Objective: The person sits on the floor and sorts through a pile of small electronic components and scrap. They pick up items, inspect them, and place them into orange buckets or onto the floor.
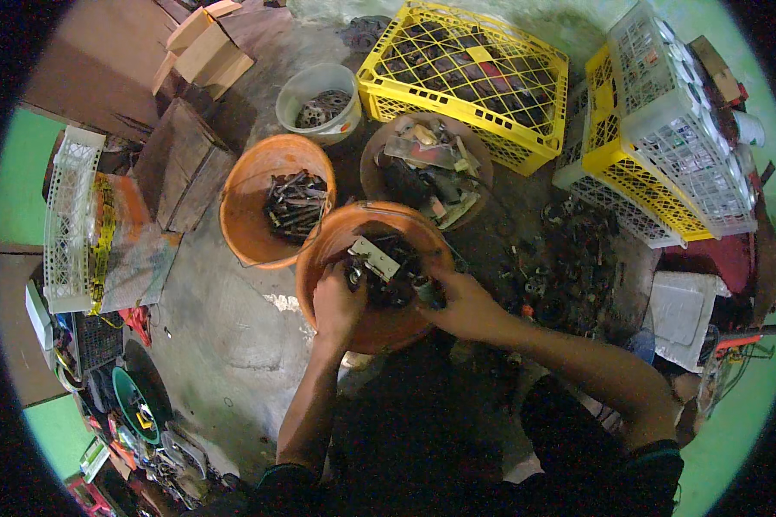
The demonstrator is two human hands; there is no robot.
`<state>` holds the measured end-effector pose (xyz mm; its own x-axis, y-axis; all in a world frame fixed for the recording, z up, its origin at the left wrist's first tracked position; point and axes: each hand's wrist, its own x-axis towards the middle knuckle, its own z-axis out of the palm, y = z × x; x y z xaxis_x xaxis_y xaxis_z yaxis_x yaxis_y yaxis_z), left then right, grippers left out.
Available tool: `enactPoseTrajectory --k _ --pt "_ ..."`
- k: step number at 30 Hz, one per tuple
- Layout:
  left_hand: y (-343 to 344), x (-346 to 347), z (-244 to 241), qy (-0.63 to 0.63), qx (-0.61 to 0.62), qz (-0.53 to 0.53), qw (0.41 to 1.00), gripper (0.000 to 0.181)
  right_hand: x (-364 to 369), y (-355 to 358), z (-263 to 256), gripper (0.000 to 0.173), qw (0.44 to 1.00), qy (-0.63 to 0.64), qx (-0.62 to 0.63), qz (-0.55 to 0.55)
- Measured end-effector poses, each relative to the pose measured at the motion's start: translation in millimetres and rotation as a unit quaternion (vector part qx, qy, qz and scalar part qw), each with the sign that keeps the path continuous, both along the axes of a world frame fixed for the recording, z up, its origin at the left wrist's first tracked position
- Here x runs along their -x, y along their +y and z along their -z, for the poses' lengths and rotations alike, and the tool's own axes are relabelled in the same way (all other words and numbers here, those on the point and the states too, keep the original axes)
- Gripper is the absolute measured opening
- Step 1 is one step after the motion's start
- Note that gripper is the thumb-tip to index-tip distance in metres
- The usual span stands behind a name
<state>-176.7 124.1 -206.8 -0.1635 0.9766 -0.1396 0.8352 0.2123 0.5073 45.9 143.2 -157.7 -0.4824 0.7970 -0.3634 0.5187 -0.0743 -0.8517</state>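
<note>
An orange plastic bucket (pixel 307 300) holding dark metal parts is directly before me. My left hand (pixel 339 297) reaches over its near left side, fingers curled around a small shiny metal part (pixel 354 276). Just beyond those fingertips is a pale metal plate with small holes (pixel 375 257), like a hinge; whether it touches the hand is unclear. At the bucket's right side, my right hand (pixel 459 307) grips a dark cylindrical part (pixel 429 292), partly hidden by the fingers. Shadow blurs the deeper contents.
A second orange bucket (pixel 249 194) with rod-like metal pieces touches the first one. Behind are a white bucket (pixel 291 123), a brown basin (pixel 372 174) of scraps and a yellow crate (pixel 394 106). Loose metal parts (pixel 556 278) cover the floor at right, beside stacked crates (pixel 646 84).
</note>
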Motion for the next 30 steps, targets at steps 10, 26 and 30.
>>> enactPoseTrajectory --k 10,26,30 --pt "-7 -5 1 -0.135 0.005 -0.011 0.991 0.027 52 25 32 0.042 0.962 -0.205 -0.162 -0.078" --pt "23 -69 -48 -0.186 -0.006 0.055 0.981 0.026 -164 -70 24 0.032 0.972 -0.036 -0.229 0.024" --pt "33 -124 -96 -0.323 0.043 -0.006 0.945 0.024 -215 -101 21 0.034 0.983 -0.059 -0.027 0.173"
